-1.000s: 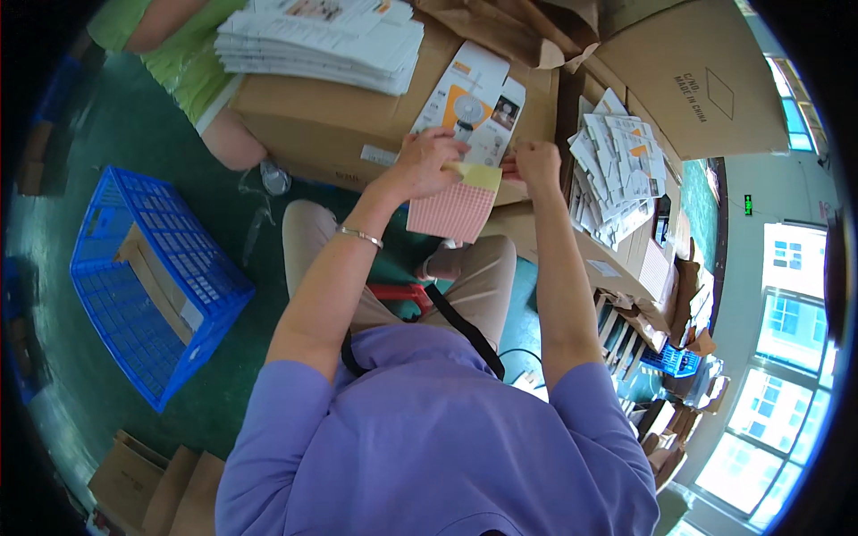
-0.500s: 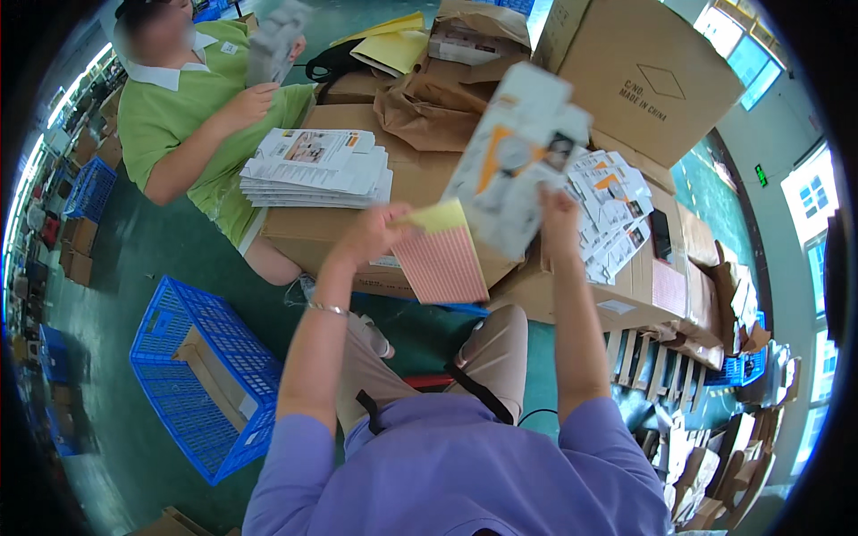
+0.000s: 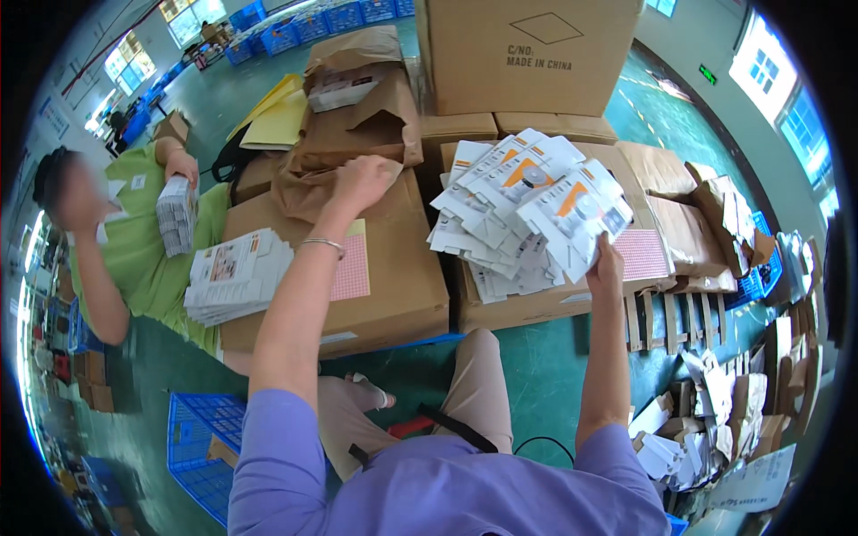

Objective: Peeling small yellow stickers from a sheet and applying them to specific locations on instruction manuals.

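My left hand [image 3: 365, 183] reaches across the left cardboard box [image 3: 407, 259] and is closed on the edge of crumpled brown wrapping paper [image 3: 299, 189]. With my right hand [image 3: 606, 268] I grip the lower edge of a flat printed carton [image 3: 572, 210], white with orange. That carton lies over a fanned pile of similar flat cartons [image 3: 487, 201] on the right box. Partly behind my left forearm, a sheet of pink labels [image 3: 353, 268] with a yellow edge lies on the left box. A neat stack of flat cartons [image 3: 237, 272] sits at that box's left side.
A person in a green shirt [image 3: 134, 259] sits at the left, holding a bundle of flat cartons [image 3: 177, 214]. A large cardboard box [image 3: 527, 80] stands behind the pile. Blue crate [image 3: 201, 456] on the floor, lower left. Yellow sheets [image 3: 273, 125] lie beside an open paper package [image 3: 357, 98].
The pink label sheet has left my left hand and lies on the box; that hand now grips the brown paper. My right hand has brought its carton down onto the pile. The view has turned right.
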`<action>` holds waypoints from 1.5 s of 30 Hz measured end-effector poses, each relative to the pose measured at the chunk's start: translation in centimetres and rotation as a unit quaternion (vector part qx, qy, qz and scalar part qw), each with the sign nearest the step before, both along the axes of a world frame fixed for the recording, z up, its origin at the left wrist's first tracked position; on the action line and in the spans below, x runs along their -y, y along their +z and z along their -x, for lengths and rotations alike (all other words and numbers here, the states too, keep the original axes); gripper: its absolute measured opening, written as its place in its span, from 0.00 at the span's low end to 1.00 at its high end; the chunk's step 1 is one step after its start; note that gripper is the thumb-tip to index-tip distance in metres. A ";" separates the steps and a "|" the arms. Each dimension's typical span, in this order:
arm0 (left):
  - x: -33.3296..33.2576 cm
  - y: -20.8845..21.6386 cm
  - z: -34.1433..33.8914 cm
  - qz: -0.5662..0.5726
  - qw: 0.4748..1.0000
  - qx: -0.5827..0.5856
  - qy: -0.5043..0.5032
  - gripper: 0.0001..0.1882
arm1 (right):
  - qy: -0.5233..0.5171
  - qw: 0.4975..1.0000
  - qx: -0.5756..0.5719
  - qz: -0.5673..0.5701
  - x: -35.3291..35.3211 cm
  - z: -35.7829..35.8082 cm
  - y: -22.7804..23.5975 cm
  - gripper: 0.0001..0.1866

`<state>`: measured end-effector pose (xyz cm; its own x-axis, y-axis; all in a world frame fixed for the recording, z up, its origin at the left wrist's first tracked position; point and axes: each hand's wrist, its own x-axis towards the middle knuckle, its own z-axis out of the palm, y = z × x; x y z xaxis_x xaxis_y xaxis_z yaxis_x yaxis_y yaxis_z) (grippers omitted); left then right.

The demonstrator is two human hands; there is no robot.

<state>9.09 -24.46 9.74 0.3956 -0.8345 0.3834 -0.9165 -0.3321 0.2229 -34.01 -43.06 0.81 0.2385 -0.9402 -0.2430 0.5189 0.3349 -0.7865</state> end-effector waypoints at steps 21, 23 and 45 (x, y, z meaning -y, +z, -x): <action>16.0 -3.8 11.9 -0.249 0.928 -0.278 0.010 0.63 | -0.001 0.934 -0.356 -0.006 6.7 -3.7 -1.9 0.35; 15.2 -4.7 13.2 -0.264 0.934 -0.237 0.042 0.65 | 0.018 0.942 -0.336 -0.006 6.0 -4.1 -1.2 0.35; 11.5 -7.5 8.9 -0.048 0.763 -0.643 0.050 0.33 | 0.204 0.922 -0.319 0.082 8.2 -3.0 -0.1 0.26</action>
